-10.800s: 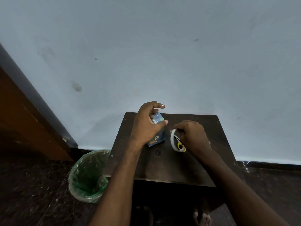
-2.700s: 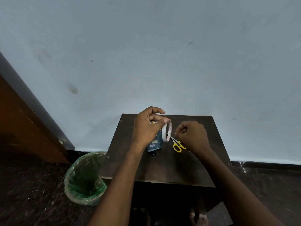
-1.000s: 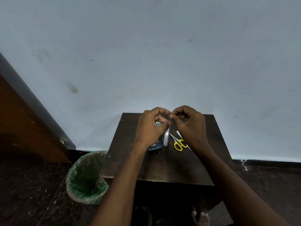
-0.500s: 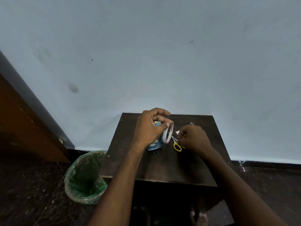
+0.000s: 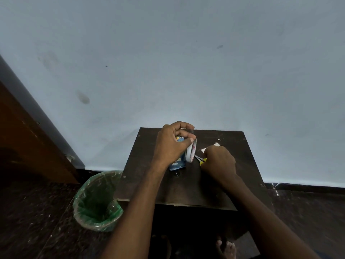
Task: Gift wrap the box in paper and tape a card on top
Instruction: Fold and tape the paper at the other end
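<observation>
Right hand (image 5: 218, 161) dropped onto scissors (image 5: 202, 160); left hand (image 5: 172, 144) keeps tape roll (image 5: 191, 152)

One head-worn camera looks forward and down, near the table (image 5: 186, 187), facing the wall (image 5: 168, 62).

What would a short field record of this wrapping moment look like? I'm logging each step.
surface: dark table by a pale wall
left hand: pinches the tape roll, held on edge above the box
box: wrapped in blue patterned paper, under the left hand
right hand: down on the scissors; grip hidden
card: white corner shows beyond the right hand
bin: green-lined, on the floor left of the table
</observation>
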Demonstrator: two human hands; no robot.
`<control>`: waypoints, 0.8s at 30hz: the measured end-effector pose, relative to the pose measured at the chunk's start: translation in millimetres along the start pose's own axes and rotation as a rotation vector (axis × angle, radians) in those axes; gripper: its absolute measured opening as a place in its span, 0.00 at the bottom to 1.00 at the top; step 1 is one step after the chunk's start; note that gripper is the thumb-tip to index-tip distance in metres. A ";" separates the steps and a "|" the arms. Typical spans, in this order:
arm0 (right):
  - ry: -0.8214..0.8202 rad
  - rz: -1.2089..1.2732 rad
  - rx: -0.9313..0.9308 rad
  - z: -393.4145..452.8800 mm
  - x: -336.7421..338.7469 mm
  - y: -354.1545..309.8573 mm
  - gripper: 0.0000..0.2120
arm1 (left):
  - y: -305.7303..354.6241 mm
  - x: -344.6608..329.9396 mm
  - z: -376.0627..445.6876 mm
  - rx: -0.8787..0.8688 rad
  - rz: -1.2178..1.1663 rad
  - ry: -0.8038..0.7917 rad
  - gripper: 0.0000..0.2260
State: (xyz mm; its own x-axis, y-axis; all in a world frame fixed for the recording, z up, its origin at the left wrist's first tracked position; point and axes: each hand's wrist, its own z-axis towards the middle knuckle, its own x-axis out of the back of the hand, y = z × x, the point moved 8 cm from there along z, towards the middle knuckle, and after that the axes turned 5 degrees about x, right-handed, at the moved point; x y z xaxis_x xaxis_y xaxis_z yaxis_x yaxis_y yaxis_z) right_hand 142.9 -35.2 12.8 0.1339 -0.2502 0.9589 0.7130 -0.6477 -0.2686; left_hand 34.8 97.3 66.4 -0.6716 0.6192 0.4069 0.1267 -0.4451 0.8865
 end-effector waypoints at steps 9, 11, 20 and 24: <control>0.054 0.222 -0.081 11.5 12.4 26.3 0.15 | 1.5 1.7 -0.5 -0.003 0.007 -0.001 0.12; 0.084 0.353 -0.067 14.5 15.5 29.3 0.17 | 0.9 2.2 -1.2 -0.001 0.010 0.002 0.12; -0.007 0.784 0.147 19.2 32.3 20.8 0.09 | 2.1 5.1 -0.3 -0.007 0.019 0.048 0.13; -0.079 0.895 0.175 17.0 34.9 18.5 0.12 | 2.9 5.5 -0.4 -0.011 0.021 0.054 0.13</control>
State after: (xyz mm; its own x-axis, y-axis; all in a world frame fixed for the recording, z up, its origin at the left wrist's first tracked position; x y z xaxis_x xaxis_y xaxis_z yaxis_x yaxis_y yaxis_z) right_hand 172.5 -43.7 42.9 0.7293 -0.5520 0.4044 0.4131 -0.1159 -0.9033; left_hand 31.2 99.2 71.2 -0.7075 0.5738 0.4126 0.1335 -0.4647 0.8753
